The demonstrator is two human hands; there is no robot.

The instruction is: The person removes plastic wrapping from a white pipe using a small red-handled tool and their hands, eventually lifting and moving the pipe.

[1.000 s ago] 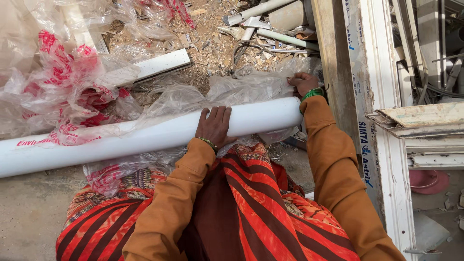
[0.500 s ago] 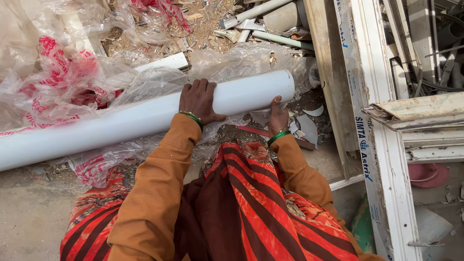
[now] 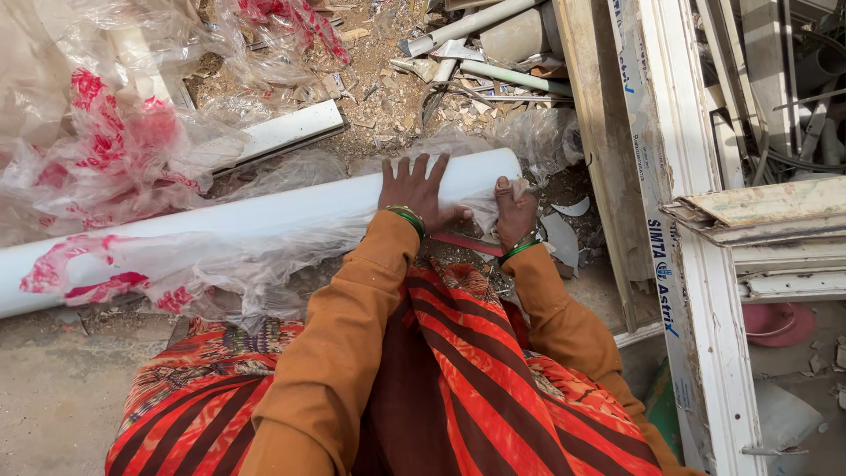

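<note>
A long pipe (image 3: 264,220) lies across the ground (image 3: 53,414), loose plastic wrap (image 3: 115,150) bunched over and behind its left part. The left hand (image 3: 419,189) rests flat on the pipe near its right end; the right hand (image 3: 514,211) sits just beside that end. Window frames (image 3: 696,264) stand to the right, scrap tubes (image 3: 476,26) behind.

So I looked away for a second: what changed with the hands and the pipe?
The right hand left the pipe's far end, came back near the body and now grips the plastic wrap there. The left hand stayed flat on the white pipe, which still lies on the ground.
</note>
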